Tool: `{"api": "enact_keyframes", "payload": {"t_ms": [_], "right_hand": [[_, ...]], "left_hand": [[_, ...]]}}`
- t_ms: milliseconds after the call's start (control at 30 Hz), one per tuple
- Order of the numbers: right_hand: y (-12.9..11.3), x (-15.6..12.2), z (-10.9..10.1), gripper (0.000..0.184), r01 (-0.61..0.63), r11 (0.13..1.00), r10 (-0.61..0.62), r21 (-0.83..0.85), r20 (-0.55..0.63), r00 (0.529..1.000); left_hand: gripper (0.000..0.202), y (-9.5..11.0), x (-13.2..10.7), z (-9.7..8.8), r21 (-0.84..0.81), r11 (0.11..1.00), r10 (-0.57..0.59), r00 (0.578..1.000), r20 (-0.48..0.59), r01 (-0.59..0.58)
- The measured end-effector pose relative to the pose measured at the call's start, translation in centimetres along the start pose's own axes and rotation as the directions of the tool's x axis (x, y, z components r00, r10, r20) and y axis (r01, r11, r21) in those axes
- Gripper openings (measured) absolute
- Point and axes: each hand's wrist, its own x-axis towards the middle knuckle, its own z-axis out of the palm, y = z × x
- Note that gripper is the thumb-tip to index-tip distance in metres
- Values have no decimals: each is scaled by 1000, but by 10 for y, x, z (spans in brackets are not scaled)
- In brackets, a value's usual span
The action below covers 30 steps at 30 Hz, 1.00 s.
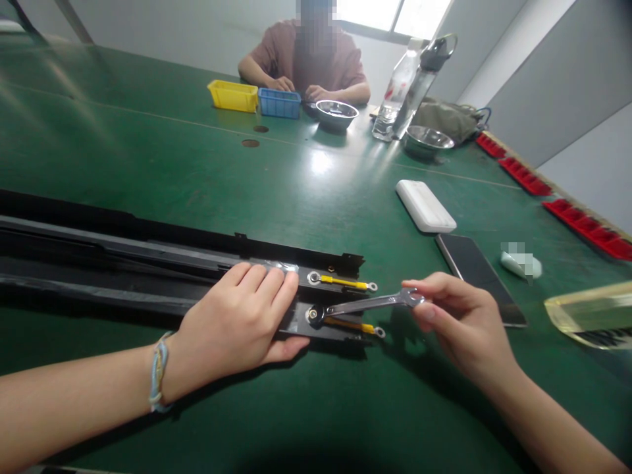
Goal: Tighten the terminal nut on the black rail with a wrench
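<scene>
A combination wrench (pixel 368 303) spans from a bolt on a long black metal rail (pixel 148 299) to my right hand (pixel 464 322). Thumb and fingers of that hand pinch its open-jaw end, while the ring end sits around the bolt. My left hand (pixel 241 316) is wrapped over the rail just left of the bolt, its thumb along the near edge. Two short yellow wires with ring terminals lie at the rail's right end: the far wire (pixel 343 282) is in plain sight, and the near wire (pixel 363 326) is partly under the wrench.
Beyond my right hand lie a white power bank (pixel 425 206), a dark phone (pixel 478 276) and a small white case (pixel 521 263). Across the green table sits a person (pixel 276 52) behind a yellow bin (pixel 233 97), blue bin (pixel 279 103) and metal bowl (pixel 336 114). Bottles (pixel 395 99) stand at the back right.
</scene>
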Motion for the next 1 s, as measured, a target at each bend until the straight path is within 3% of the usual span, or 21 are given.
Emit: {"api": "enact_keyframes", "payload": {"t_ms": [300, 600, 867, 1000], "right_hand": [[9, 3, -2, 16, -22, 998, 19, -65, -49, 999], [-6, -2, 2, 16, 130, 992, -129, -9, 64, 990], [-8, -5, 4, 14, 155, 982, -176, 105, 231, 957], [-8, -7, 3, 15, 150, 984, -171, 98, 254, 952]], "left_hand": [[59, 2, 2, 2, -24, 1000, -8, 1000, 3, 8], [58, 1, 2, 1, -16, 1000, -5, 1000, -3, 5], [59, -1, 3, 1, -6, 1000, 0, 1000, -3, 0], [60, -1, 3, 0, -7, 1000, 3, 1000, 5, -2]]}}
